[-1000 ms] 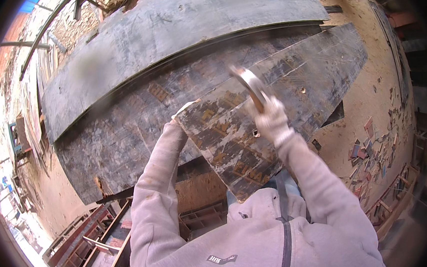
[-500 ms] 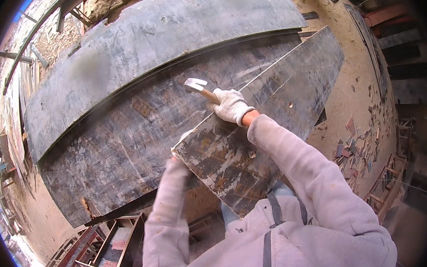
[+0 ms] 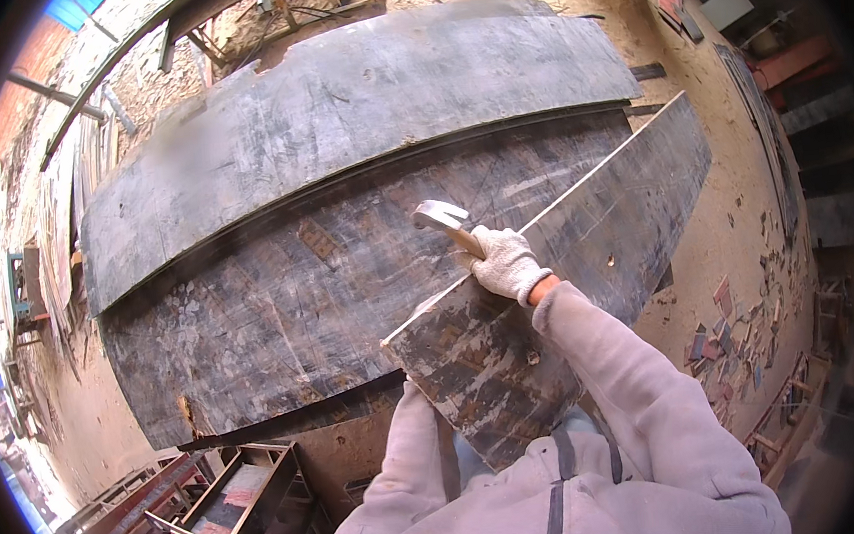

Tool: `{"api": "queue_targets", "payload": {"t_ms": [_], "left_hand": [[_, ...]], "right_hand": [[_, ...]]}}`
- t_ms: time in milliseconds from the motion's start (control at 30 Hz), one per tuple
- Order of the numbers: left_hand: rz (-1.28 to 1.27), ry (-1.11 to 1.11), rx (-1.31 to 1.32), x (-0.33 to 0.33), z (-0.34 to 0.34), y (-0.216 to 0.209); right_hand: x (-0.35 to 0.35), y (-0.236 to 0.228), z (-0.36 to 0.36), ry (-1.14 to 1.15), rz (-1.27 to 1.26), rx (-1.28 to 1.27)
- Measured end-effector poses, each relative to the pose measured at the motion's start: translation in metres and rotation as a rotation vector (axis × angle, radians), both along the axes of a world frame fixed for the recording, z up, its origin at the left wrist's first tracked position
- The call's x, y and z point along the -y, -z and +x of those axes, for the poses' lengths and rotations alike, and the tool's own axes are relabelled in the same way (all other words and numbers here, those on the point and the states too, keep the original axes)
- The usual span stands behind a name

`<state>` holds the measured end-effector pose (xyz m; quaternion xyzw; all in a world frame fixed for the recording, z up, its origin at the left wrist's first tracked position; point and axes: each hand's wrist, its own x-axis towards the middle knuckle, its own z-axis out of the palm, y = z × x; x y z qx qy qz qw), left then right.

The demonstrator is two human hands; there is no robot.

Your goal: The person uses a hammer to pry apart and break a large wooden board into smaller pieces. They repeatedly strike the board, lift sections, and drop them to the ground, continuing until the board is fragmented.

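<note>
My right hand (image 3: 509, 263), in a whitish work glove, is closed around the wooden handle of a claw hammer (image 3: 440, 214). The hammer's metal head points away from me, over the stacked panels. This hand lies at the upper edge of a long dark board (image 3: 632, 201), which is tilted up against my body and slants away to the far right. Its face is scuffed, with pale patches and a few small holes. My left forearm reaches behind the board's near left end; the board hides that hand, so its fingers cannot be made out.
Beyond the board lies a large dark panel (image 3: 250, 311), with a greyer panel (image 3: 353, 92) overlapping its far side. Wooden frames (image 3: 236, 513) stand at the lower left. Broken scraps (image 3: 724, 339) litter the ground at right. Timber strips (image 3: 67, 215) lie at far left.
The board, hammer and right hand sit lower and further right in the picture, as the whole view has shifted. My left forearm has moved in behind the board's near end.
</note>
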<state>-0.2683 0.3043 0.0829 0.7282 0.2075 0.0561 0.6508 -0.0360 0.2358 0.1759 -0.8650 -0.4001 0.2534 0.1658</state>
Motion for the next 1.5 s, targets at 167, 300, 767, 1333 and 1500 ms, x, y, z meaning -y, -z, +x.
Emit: {"api": "queue_targets", "payload": {"t_ms": [167, 300, 767, 1333, 1500], "left_hand": [[0.1, -0.004, 0.043, -0.01, -0.012, 0.001], [0.131, -0.086, 0.058, 0.008, -0.005, 0.007], [0.192, -0.247, 0.084, 0.036, -0.002, 0.02], [-0.42, -0.501, -0.149, 0.066, -0.004, 0.044], [-0.664, -0.889, -0.155, 0.096, -0.07, 0.027]], "right_hand": [[-0.004, 0.001, -0.001, -0.042, 0.01, -0.032], [0.001, 0.008, -0.005, -0.06, -0.014, -0.005], [0.004, 0.014, -0.01, -0.031, -0.1, -0.077], [0.008, 0.006, -0.006, 0.068, -0.093, -0.205], [0.006, -0.002, -0.003, 0.102, 0.009, -0.163]]}}
